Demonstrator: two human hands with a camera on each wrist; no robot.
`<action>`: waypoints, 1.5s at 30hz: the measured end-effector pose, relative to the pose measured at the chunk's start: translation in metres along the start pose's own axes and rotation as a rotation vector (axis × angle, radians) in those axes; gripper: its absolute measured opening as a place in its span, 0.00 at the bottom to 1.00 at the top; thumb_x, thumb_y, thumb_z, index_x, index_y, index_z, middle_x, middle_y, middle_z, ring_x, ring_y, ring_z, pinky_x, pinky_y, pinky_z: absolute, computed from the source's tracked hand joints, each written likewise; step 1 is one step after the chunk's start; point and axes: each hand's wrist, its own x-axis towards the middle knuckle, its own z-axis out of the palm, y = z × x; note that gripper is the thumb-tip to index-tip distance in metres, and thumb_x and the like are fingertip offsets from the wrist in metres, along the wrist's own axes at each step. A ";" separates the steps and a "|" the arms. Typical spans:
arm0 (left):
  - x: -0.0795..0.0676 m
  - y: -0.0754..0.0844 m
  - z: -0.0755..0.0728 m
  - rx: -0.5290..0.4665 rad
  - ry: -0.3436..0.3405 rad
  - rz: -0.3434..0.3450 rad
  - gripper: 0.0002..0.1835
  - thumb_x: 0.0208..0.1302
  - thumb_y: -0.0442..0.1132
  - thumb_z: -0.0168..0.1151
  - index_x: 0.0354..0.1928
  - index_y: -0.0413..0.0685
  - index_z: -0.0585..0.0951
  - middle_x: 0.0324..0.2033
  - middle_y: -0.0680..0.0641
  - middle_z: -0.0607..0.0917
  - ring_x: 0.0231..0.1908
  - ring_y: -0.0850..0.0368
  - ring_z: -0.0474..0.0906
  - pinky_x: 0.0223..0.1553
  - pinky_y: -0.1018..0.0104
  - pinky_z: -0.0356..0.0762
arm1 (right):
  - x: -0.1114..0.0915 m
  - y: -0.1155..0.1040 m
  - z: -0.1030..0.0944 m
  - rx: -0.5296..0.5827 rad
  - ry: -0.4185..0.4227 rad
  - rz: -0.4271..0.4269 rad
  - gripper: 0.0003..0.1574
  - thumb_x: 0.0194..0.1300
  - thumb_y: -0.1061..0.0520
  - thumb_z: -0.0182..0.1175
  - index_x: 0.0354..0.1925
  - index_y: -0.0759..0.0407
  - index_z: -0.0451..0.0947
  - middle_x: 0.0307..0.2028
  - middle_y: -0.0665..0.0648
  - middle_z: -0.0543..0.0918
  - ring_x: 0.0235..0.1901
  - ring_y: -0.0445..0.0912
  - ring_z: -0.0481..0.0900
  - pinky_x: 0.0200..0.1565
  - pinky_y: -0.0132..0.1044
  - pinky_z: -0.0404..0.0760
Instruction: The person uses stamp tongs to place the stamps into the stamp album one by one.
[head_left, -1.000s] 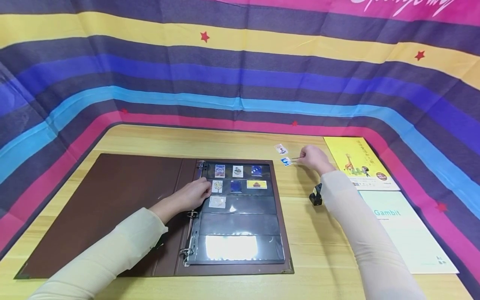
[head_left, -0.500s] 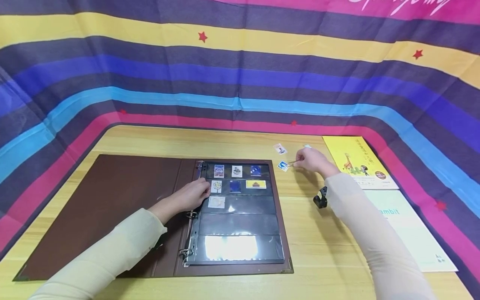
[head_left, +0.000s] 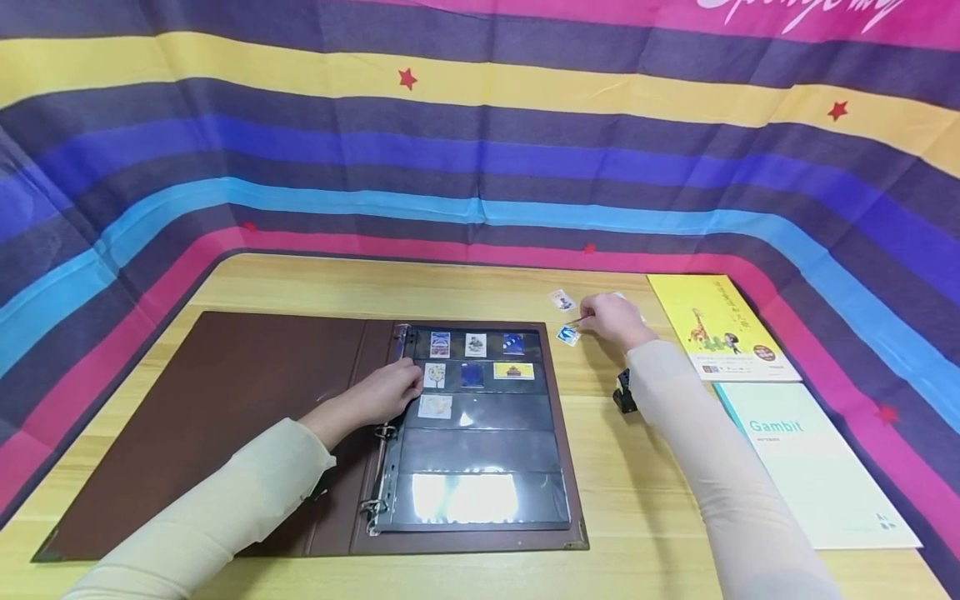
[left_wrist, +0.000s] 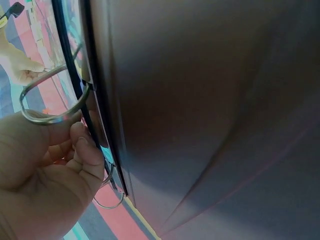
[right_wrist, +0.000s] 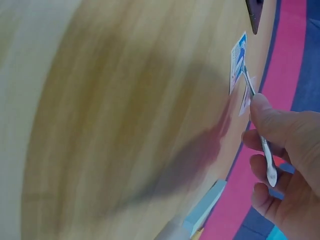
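My right hand (head_left: 613,321) pinches slim metal tweezers (right_wrist: 262,137) between thumb and fingers. Their tips meet a blue and white postage stamp (head_left: 567,335) just right of the album. Behind it a pale stamp with a small figure (head_left: 561,300) lies on the table. My left hand (head_left: 388,389), fingers curled, rests at the ring-side edge of the black pocket page (head_left: 480,450) in the open brown stamp album (head_left: 247,400). In the left wrist view a metal ring (left_wrist: 55,120) passes over the fingers. Stamps fill the page's upper two rows, and one pale stamp (head_left: 435,407) sits third.
A yellow booklet (head_left: 712,317) and a pale Gambit notebook (head_left: 817,467) lie along the table's right side. Part of another small pale piece (head_left: 618,294) shows behind my right hand. A striped cloth (head_left: 480,150) hangs around the wooden table (head_left: 607,500).
The blue stamp has moved slightly toward me with the tweezers, away from the pale stamp, and has turned a little. My left hand stays at the page edge.
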 end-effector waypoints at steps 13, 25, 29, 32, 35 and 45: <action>0.000 -0.001 0.001 -0.001 -0.002 0.003 0.07 0.54 0.31 0.51 0.21 0.47 0.69 0.20 0.53 0.64 0.21 0.60 0.61 0.22 0.70 0.61 | -0.014 -0.008 -0.011 0.001 0.008 -0.035 0.12 0.49 0.55 0.58 0.17 0.56 0.67 0.15 0.51 0.68 0.20 0.46 0.65 0.23 0.38 0.62; 0.000 -0.002 0.001 -0.001 0.005 0.007 0.07 0.54 0.31 0.50 0.21 0.46 0.69 0.20 0.53 0.64 0.22 0.60 0.61 0.23 0.70 0.61 | -0.030 -0.041 -0.020 0.325 0.032 -0.085 0.09 0.53 0.59 0.55 0.20 0.60 0.70 0.17 0.53 0.70 0.17 0.44 0.64 0.22 0.36 0.65; 0.000 -0.002 0.001 -0.008 0.003 0.006 0.06 0.55 0.31 0.50 0.22 0.46 0.69 0.21 0.53 0.64 0.22 0.60 0.61 0.23 0.70 0.61 | -0.034 -0.073 -0.008 0.439 0.001 -0.113 0.09 0.53 0.57 0.55 0.20 0.59 0.70 0.17 0.52 0.70 0.17 0.43 0.64 0.21 0.34 0.65; 0.000 -0.001 0.000 -0.016 0.005 0.009 0.06 0.55 0.31 0.50 0.22 0.46 0.69 0.21 0.53 0.64 0.22 0.60 0.61 0.23 0.69 0.61 | -0.036 -0.097 0.003 0.501 -0.033 -0.136 0.09 0.52 0.56 0.56 0.20 0.58 0.70 0.17 0.52 0.70 0.17 0.42 0.65 0.21 0.33 0.66; 0.000 -0.002 0.000 -0.023 0.006 0.013 0.06 0.55 0.31 0.50 0.22 0.46 0.69 0.21 0.53 0.64 0.22 0.60 0.61 0.23 0.69 0.61 | -0.037 -0.115 0.016 0.537 -0.054 -0.137 0.10 0.52 0.56 0.56 0.18 0.58 0.70 0.15 0.51 0.69 0.15 0.40 0.64 0.19 0.32 0.65; -0.001 -0.003 0.001 -0.021 0.014 0.015 0.07 0.55 0.31 0.51 0.22 0.46 0.68 0.21 0.53 0.64 0.22 0.60 0.61 0.24 0.69 0.62 | -0.051 -0.133 0.036 0.419 -0.088 -0.139 0.11 0.49 0.55 0.58 0.15 0.55 0.71 0.11 0.47 0.68 0.14 0.39 0.64 0.20 0.31 0.64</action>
